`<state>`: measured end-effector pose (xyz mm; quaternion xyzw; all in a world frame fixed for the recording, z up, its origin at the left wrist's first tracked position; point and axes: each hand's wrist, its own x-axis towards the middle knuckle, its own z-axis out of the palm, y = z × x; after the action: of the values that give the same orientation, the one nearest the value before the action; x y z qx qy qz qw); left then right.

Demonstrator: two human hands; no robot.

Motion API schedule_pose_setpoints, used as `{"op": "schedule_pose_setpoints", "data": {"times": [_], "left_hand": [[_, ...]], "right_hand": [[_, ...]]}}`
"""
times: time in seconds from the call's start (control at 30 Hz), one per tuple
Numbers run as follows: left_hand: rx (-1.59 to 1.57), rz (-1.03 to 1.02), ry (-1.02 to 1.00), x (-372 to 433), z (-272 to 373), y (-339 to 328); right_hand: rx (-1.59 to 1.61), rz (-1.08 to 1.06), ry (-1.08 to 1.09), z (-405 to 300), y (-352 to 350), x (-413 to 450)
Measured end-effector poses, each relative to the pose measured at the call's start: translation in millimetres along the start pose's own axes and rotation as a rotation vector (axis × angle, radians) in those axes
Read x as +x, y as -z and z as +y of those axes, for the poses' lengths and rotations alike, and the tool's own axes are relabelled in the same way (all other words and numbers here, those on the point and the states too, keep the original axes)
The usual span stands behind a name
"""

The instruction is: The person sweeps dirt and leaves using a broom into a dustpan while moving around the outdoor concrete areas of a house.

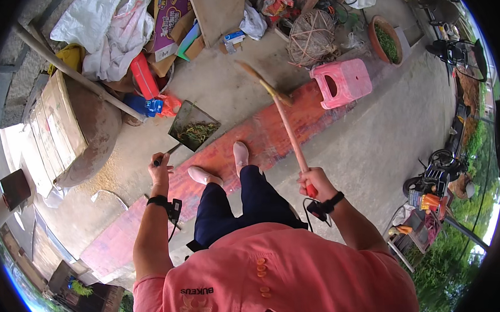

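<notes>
My left hand (160,165) is closed around the black handle of a dustpan (183,146). The dustpan rests on the floor and holds a heap of green and brown plant scraps (198,132). My right hand (318,182) grips the red end of a broom's long pinkish handle (290,132). The broom's yellow-brown head (267,85) lies farther forward, over the floor near the edge of the red painted strip. Both wrists wear black straps with small devices.
A pink plastic stool (342,83) stands ahead right, near a clay bowl of greens (384,41) and a woven basket (311,36). A large jar (94,134), cardboard box (171,20) and white sacks (108,36) sit ahead left. Grain (106,174) lies on the concrete.
</notes>
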<state>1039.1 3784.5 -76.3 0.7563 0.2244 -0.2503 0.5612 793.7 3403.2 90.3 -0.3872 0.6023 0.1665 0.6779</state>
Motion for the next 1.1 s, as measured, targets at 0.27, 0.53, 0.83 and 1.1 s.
{"op": "schedule_pose_setpoints", "data": {"times": [0.27,0.53,0.83,1.1], "left_hand": [[0.136,-0.166,-0.037,13,-13,14],[0.066,-0.111,0.000,8,-19,7],[0.038,-0.132,-0.011,11,-5,-7],[0.036,-0.121,0.002,6,-17,9]], "right_hand": [[0.221,-0.033,0.090,-110,-52,151],[0.001,-0.069,0.044,-100,-76,163],[0.180,-0.053,0.148,-121,-79,192],[-0.113,-0.047,0.021,-92,-59,134]]}}
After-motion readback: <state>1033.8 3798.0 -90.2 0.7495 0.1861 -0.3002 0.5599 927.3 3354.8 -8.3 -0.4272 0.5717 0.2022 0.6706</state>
